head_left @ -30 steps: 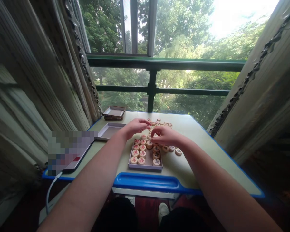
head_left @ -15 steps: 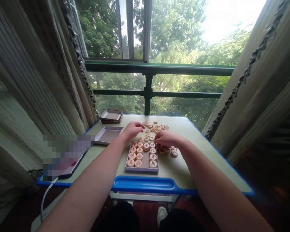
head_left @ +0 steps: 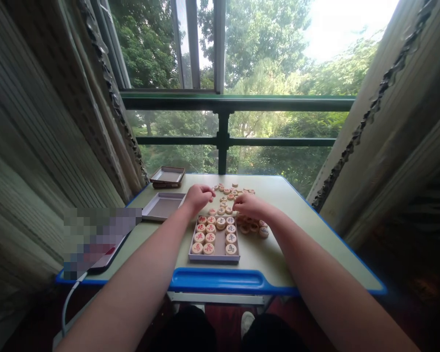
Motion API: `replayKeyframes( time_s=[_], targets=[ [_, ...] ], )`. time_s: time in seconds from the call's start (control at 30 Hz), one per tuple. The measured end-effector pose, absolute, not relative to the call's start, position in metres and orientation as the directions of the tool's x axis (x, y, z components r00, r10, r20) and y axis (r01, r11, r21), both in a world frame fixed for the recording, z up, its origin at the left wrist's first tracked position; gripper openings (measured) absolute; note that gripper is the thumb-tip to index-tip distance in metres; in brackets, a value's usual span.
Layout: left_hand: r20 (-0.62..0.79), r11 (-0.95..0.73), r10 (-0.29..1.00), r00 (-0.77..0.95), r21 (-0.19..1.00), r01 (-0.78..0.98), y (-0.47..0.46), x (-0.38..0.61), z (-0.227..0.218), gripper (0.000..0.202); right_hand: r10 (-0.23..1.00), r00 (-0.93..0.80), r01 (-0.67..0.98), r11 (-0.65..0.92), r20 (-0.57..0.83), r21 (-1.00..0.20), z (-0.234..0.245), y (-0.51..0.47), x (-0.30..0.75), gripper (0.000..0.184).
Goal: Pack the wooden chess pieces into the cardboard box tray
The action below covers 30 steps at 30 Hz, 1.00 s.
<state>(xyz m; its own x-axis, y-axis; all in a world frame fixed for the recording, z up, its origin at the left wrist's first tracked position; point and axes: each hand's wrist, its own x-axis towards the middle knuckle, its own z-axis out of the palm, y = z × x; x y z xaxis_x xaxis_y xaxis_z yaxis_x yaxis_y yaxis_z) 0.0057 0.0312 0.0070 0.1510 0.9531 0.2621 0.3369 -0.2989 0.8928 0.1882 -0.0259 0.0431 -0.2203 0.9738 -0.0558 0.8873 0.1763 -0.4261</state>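
Note:
Round wooden Chinese chess pieces with red and black characters fill parts of a shallow white box (head_left: 214, 258). Red-marked pieces (head_left: 199, 237) line its left side, and black-marked pieces (head_left: 231, 238) run down the right. My left hand (head_left: 201, 198) hovers beyond the box's upper left, its fingers loosely bent and apart, with no piece visible in them. Past the upper right corner, my right hand (head_left: 251, 205) is closed, fingertips pointing down beside a loose piece (head_left: 229, 210). Whatever its fingertips hold, if anything, is hidden. Other loose pieces (head_left: 263, 231) lie under and beside the right wrist.
More loose pieces (head_left: 226, 191) are scattered at the table's far middle. An open box lid (head_left: 164, 205) and stacked brown trays (head_left: 167, 176) stand at the left. A blurred device with a white cable (head_left: 70, 293) lies near the left edge. A blue trough (head_left: 220, 278) lines the front.
My right hand has shifted slightly away from the box's upper right corner, towards the loose pieces. My left hand's fingers are more bent. The view has moved slightly.

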Motion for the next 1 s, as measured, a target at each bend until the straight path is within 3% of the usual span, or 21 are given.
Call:
replayKeyframes(
  time_s=[0.07,0.23,0.43,0.67,0.9,1.0],
  targets=[
    [0.309,-0.357,0.934,0.18,0.818,0.451,0.031,0.005,0.005,0.024,0.975,-0.219,0.89,0.183,-0.04,-0.417,0.044,-0.025,0.191,0.017],
    [0.37,-0.436,0.896,0.246,0.627,0.646,0.026,0.004,0.006,0.024,0.93,-0.313,0.838,0.175,-0.193,-0.517,0.051,-0.029,0.198,0.017],
    [0.471,-0.359,0.88,0.069,0.561,0.746,0.026,0.001,0.01,0.026,0.885,-0.337,0.775,0.067,-0.32,-0.628,0.052,-0.034,0.195,0.016],
    [0.551,-0.294,0.829,-0.097,0.577,0.762,0.027,-0.004,0.011,0.028,0.919,-0.315,0.78,0.109,-0.236,-0.616,0.046,-0.032,0.191,0.013],
    [0.508,-0.278,0.859,-0.061,0.564,0.777,0.028,-0.002,0.009,0.026,0.931,-0.303,0.792,0.126,-0.206,-0.597,0.046,-0.029,0.193,0.016],
    [0.489,-0.299,0.872,-0.015,0.558,0.774,0.029,0.0,0.006,0.026,0.976,-0.208,0.798,0.136,-0.057,-0.587,0.047,-0.026,0.195,0.021]
  ],
)
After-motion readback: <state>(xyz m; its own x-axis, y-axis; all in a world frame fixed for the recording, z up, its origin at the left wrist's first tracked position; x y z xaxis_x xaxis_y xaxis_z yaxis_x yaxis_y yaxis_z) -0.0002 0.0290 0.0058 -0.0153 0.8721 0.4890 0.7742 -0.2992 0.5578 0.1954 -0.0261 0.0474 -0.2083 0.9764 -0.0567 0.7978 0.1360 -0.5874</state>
